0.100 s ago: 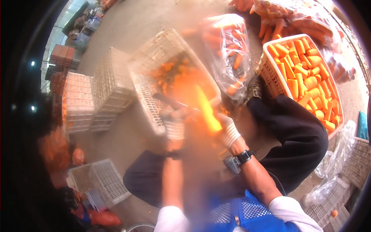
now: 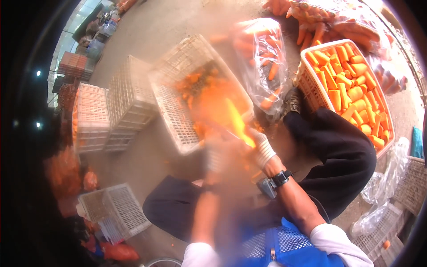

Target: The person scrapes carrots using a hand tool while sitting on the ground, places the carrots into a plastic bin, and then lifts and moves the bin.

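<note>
**Beside the pale crate [image 2: 171, 109] at eleven o'clock, apparently mid-peel on a single carrot [image 2: 238, 122]**

At the clock's centre, set on the two hands: clamped with the right hand [image 2: 260, 144] on the carrot's near end, tip slanting toward eleven o'clock, over the crate's near side in this view. As for the left hand [image 2: 218, 149]: close by at nine o'clock, too blurred to tell open from closed, or to confirm a hold on the thin edge [image 2: 230, 132], perhaps a blade, near the carrot.

Inside the pale crate, seen as a heap of orange scraps [image 2: 191, 82]. Just past twelve, in a clear bag [image 2: 262, 49], more carrots. At two o'clock, in a second crate [image 2: 307, 82], packed with smooth orange pieces [image 2: 354, 93].

Judging by the pose, most likely a peeling or trimming stroke. Next, calls for gripping the near end firmly, keeping right fingers clear of any edge, and holding the tip over the scraps.
</note>
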`<act>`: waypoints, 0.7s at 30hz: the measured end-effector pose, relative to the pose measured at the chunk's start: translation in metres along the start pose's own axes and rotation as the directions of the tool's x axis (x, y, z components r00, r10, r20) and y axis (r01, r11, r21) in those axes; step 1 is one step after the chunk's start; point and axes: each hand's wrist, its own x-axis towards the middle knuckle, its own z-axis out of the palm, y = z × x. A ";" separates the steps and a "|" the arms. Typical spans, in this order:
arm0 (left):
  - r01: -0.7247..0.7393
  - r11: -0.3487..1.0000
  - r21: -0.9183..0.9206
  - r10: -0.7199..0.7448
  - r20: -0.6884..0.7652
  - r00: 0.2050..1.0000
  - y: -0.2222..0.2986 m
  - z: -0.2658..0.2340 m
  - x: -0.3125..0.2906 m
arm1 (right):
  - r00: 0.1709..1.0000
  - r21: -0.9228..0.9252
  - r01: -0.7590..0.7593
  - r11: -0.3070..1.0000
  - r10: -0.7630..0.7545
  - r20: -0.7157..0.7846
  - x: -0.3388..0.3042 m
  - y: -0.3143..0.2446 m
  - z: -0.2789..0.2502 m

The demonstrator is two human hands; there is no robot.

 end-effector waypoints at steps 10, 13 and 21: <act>-0.469 0.555 0.687 0.522 0.152 0.839 -0.004 0.021 0.036 | 0.996 -0.011 0.083 0.996 -0.083 -0.031 0.012 -0.006 -0.027; -0.339 0.749 0.569 0.407 0.008 0.913 -0.041 0.008 0.104 | 0.995 -0.013 0.056 0.998 -0.057 -0.085 0.028 -0.008 -0.050; -0.045 0.875 -0.482 -0.199 -0.443 0.874 -0.030 -0.032 0.118 | 0.999 0.153 -0.012 0.988 0.018 -0.037 0.033 -0.004 -0.065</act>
